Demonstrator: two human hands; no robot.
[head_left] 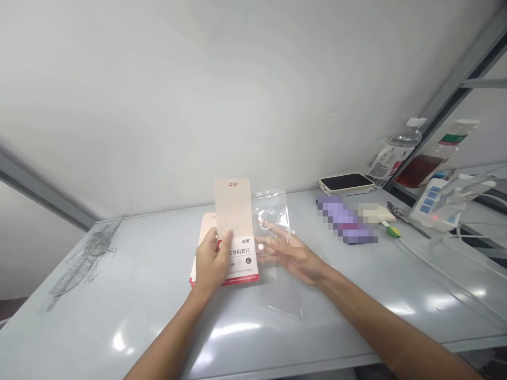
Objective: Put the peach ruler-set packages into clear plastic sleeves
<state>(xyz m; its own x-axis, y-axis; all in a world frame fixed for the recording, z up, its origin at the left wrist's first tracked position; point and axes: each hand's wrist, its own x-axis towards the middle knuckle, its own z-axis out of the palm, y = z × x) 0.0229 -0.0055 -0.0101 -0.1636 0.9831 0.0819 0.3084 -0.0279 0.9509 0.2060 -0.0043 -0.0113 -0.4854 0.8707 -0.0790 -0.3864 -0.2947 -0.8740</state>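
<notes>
A pale pink rectangular card packet (233,211) is being gripped upright by the left fingers (209,252). The spread right fingers (277,240) are being kept over a clear plastic bag (275,211).

Purple object (346,219) pixelated, unidentifiable, small print on upper card (237,221) unreadable, lower card (206,228) mostly hidden behind it and left hand (212,261), right forearm (380,322) cut off by bottom edge
</notes>
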